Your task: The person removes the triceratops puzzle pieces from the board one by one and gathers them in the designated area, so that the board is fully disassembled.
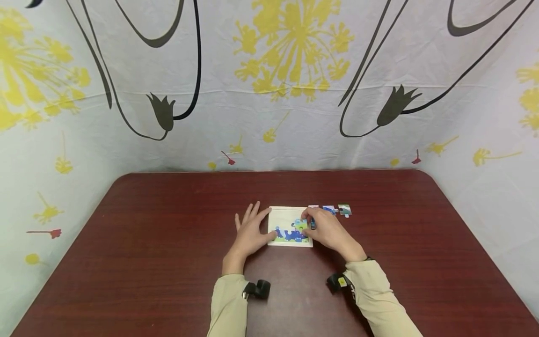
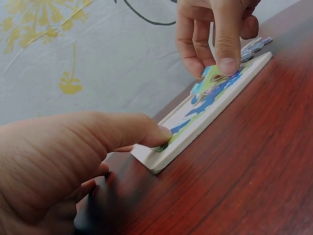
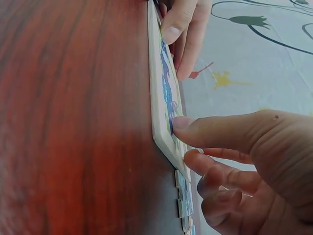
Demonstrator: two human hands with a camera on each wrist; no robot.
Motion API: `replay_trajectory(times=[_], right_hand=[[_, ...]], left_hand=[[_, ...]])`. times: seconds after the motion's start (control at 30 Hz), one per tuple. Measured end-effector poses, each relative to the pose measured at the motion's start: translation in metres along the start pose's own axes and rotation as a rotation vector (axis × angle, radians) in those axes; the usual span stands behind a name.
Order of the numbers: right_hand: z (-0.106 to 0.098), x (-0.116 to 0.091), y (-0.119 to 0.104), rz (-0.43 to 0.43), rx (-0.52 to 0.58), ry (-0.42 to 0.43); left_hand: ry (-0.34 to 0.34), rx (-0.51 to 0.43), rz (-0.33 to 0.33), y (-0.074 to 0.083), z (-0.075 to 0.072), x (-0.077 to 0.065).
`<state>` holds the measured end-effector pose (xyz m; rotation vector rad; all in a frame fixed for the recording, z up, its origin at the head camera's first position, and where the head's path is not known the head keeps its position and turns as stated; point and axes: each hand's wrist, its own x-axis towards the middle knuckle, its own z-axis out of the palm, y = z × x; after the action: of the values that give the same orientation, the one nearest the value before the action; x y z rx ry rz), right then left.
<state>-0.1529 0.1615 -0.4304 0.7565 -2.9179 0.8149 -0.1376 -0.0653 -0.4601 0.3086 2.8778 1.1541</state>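
Observation:
A pale wooden puzzle tray [image 1: 286,216] lies flat on the table, with a row of joined blue and green puzzle pieces [image 1: 288,235] along its near side. My left hand [image 1: 247,236] rests at the tray's left edge, fingers spread; its thumb [image 2: 154,134] presses on the lower left of the picture. At the tray's right side, my right hand [image 1: 330,230] pinches a green and light-blue puzzle piece [image 2: 207,78] between thumb and index finger. That piece sits over or against the joined row; whether it is fully seated I cannot tell.
Loose puzzle pieces [image 1: 345,209] lie in a line just beyond the tray's right side, partly hidden by the right hand. The dark red-brown table [image 1: 168,243] extends around the tray. A patterned white cloth [image 1: 286,140] hangs behind the table's far edge.

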Motion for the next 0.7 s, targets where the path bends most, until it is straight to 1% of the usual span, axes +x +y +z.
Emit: replay_trajectory(times=[0.13, 0.23, 0.33, 0.5, 0.7], right_hand=[[-0.006, 0.000, 0.003, -0.002, 0.020, 0.007], [-0.016, -0.002, 0.009, 0.016, 0.048, 0.013], [-0.030, -0.006, 0.019, 0.059, 0.073, 0.022], [-0.052, -0.016, 0.039, 0.112, 0.058, 0.033], [-0.069, -0.028, 0.059, 0.183, 0.076, -0.003]], left_hand=[[-0.004, 0.002, -0.002, -0.001, 0.000, 0.000], [-0.011, 0.007, -0.008, 0.000, -0.001, 0.000], [-0.012, 0.005, -0.009, 0.001, -0.002, 0.001], [-0.014, 0.009, -0.013, 0.001, -0.002, 0.001], [-0.012, 0.004, -0.010, 0.000, -0.002, 0.000]])
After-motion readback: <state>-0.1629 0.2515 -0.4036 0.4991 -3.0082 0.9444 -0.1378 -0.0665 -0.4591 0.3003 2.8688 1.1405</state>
